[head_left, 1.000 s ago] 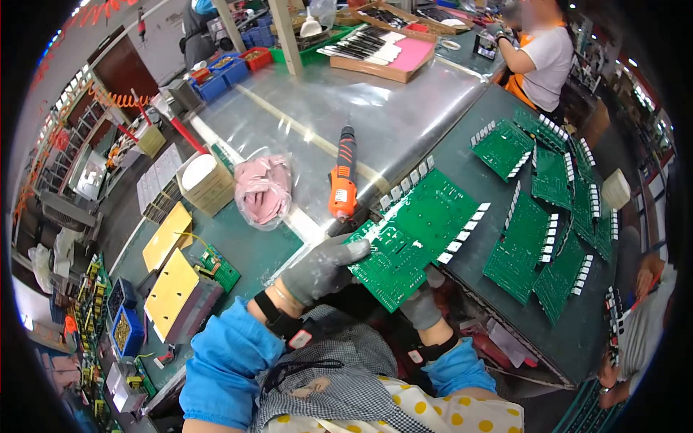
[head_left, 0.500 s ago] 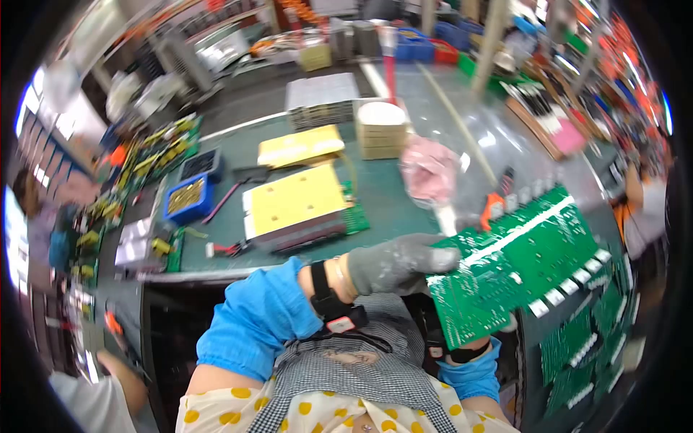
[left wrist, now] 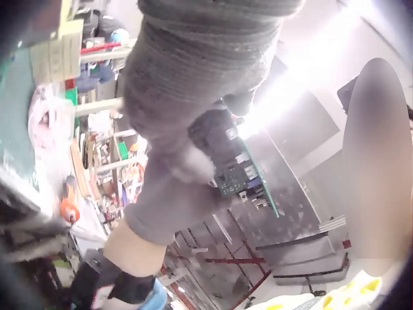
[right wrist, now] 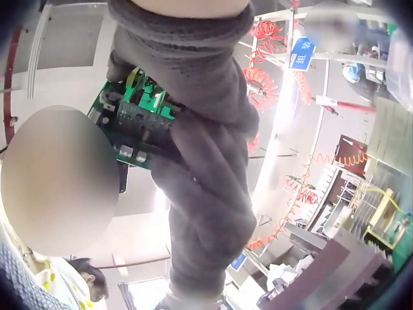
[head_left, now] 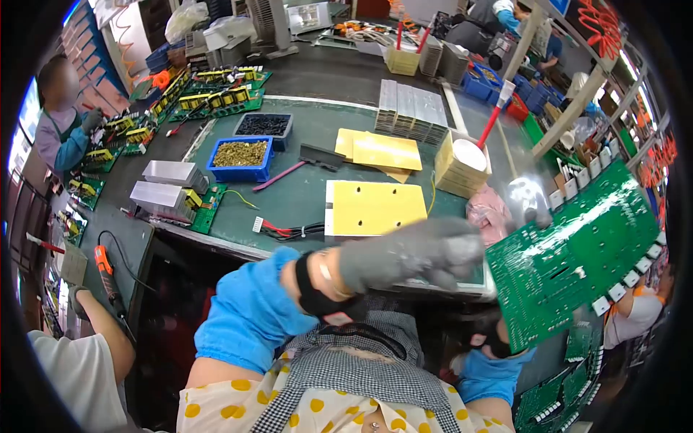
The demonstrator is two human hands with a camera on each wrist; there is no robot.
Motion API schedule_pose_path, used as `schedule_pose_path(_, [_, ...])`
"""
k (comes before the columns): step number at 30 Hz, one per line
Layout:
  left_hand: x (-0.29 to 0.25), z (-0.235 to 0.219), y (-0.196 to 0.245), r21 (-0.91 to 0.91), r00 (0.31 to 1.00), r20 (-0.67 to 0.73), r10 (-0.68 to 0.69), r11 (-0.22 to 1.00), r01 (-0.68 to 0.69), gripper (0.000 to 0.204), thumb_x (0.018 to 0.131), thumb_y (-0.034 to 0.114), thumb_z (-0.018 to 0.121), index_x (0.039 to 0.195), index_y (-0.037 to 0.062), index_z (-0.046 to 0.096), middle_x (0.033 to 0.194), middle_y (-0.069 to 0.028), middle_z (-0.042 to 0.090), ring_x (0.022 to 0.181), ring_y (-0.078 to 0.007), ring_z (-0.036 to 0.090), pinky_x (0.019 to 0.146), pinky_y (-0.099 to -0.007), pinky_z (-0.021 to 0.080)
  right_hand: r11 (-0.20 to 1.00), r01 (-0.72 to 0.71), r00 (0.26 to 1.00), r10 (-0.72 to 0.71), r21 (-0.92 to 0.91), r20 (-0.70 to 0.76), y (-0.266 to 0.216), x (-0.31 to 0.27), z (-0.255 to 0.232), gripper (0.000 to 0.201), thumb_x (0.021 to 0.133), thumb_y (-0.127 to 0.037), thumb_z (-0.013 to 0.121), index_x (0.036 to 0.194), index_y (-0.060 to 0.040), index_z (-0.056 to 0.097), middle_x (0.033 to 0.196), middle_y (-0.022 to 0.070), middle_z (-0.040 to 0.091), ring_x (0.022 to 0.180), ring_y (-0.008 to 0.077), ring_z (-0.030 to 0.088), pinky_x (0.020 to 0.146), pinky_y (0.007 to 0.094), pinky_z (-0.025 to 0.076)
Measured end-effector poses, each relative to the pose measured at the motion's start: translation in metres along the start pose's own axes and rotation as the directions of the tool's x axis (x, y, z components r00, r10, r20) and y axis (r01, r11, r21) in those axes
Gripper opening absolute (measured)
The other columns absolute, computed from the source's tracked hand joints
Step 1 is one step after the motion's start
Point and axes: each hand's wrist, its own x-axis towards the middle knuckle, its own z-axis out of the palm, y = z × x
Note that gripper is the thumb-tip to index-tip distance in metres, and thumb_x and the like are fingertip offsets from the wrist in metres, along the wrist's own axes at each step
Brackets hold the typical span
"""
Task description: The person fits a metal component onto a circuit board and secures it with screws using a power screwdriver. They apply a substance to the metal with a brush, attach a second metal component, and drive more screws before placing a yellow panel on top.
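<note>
My right hand, in a grey glove, grips a green circuit board from beneath; a fingertip shows over its far edge in the head view. White tabs line two sides of the board, and dark components hang from its underside. Just left of the board is my gloved left hand, blurred, its fingers loosely bent and a narrow gap from the board's edge. Beyond the left hand lies a block topped by a yellow sheet with holes. A red-and-black cable with a white connector lies beside that block.
Behind are loose yellow sheets, a black-headed brush, a blue bin of brass-coloured parts and stacked metal pieces. Heatsinks stand left. More boards lie lower right. Another person works at far left.
The head view has swung left, bringing the yellow-topped block in front. My left hand has come off the board's left edge, while the right hand keeps the board raised at the right.
</note>
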Motion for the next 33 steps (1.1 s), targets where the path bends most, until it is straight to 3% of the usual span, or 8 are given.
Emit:
schedule_pose_path(3, [-0.05,-0.038,0.021,0.129,0.941,-0.194,0.278,0.958,-0.256,0.068,0.093,0.032,0.064,0.146,-0.0012,0.037,0.137,-0.0192,0.054,0.124,-0.0288,0.057,0.1,-0.0388,0.049,0.964,0.125,0.973,-0.073,-0.236,0.218,-0.039,0.041,0.012,0.12,0.055,-0.063,0.086,0.143,0.0032,0.038,0.132,0.0161,0.054,0.121,0.0314,0.054,0.101,0.0427,0.043])
schedule_pose_path(4, [-0.064,-0.072,0.019,0.318,0.905,-0.211,0.369,0.902,-0.294,0.067,0.095,0.036,0.063,0.144,-0.0023,0.039,0.135,-0.0188,0.056,0.124,-0.0299,0.057,0.099,-0.0385,0.05,0.935,0.18,0.948,-0.083,-0.304,0.307,-0.05,0.055,0.02,0.12,0.055,-0.063,0.086,0.142,0.0033,0.038,0.131,0.0163,0.054,0.12,0.0316,0.054,0.101,0.0428,0.043])
schedule_pose_path(6, [-0.097,-0.08,0.035,0.326,0.759,-0.438,0.482,0.872,-0.366,0.076,0.094,0.052,0.061,0.143,-0.0024,0.04,0.134,-0.0183,0.057,0.124,-0.0294,0.057,0.103,-0.0401,0.047,0.861,0.31,0.871,-0.086,-0.404,0.484,-0.068,0.079,0.04,0.12,0.054,-0.063,0.086,0.142,0.0037,0.039,0.13,0.0167,0.055,0.119,0.032,0.054,0.1,0.0431,0.044])
schedule_pose_path(10, [-0.117,-0.104,0.041,0.576,0.624,-0.593,0.509,0.81,-0.114,0.098,0.079,0.059,0.074,0.146,-0.0015,0.036,0.139,-0.0167,0.052,0.129,-0.0268,0.052,0.109,-0.0413,0.04,0.684,0.607,0.587,-0.043,-0.404,0.809,-0.086,0.113,0.099,0.12,0.052,-0.063,0.087,0.141,0.0044,0.04,0.128,0.0175,0.056,0.117,0.0327,0.056,0.098,0.0435,0.044])
schedule_pose_path(13, [-0.119,-0.118,0.026,0.645,0.742,-0.522,0.42,0.764,0.021,0.125,0.063,0.066,0.081,0.151,-0.0023,0.026,0.15,-0.0174,0.041,0.14,-0.027,0.038,0.115,-0.0428,0.031,0.505,0.802,0.398,-0.051,-0.321,0.916,-0.084,0.128,0.133,0.103,0.057,-0.044,0.088,0.139,0.0011,0.045,0.123,0.0196,0.054,0.114,0.0393,0.053,0.098,0.0454,0.043])
schedule_pose_path(19, [-0.115,-0.131,0.02,0.896,0.84,-0.315,0.442,0.431,0.109,0.132,0.057,0.068,0.082,0.151,-0.0046,0.024,0.153,-0.0223,0.035,0.145,-0.0335,0.032,0.117,-0.0457,0.026,0.583,0.767,0.277,0.079,-0.27,0.958,-0.057,0.141,0.172,0.099,0.054,-0.039,0.088,0.136,0.0006,0.048,0.121,0.0205,0.053,0.113,0.038,0.054,0.097,0.0453,0.045])
schedule_pose_path(23, [-0.095,-0.126,0.028,0.985,0.884,-0.129,0.449,0.161,0.062,0.118,0.064,0.068,0.079,0.144,-0.0066,0.033,0.147,-0.0294,0.038,0.141,-0.0462,0.034,0.114,-0.049,0.03,0.566,0.78,0.272,0.079,-0.268,0.959,-0.038,0.147,0.178,0.097,0.053,-0.037,0.088,0.134,0.0011,0.05,0.12,0.0207,0.053,0.113,0.0386,0.054,0.097,0.0451,0.046])
schedule_pose_path(33, [-0.071,-0.136,0.019,0.987,0.931,-0.16,0.328,0.057,0.149,0.115,0.066,0.073,0.073,0.14,-0.0072,0.037,0.145,-0.0304,0.04,0.138,-0.0496,0.034,0.113,-0.0524,0.03,0.62,0.74,0.218,0.148,-0.262,0.965,-0.02,0.159,0.184,0.102,0.054,-0.038,0.088,0.138,0.0,0.046,0.123,0.0216,0.051,0.119,0.0406,0.05,0.102,0.0465,0.042])
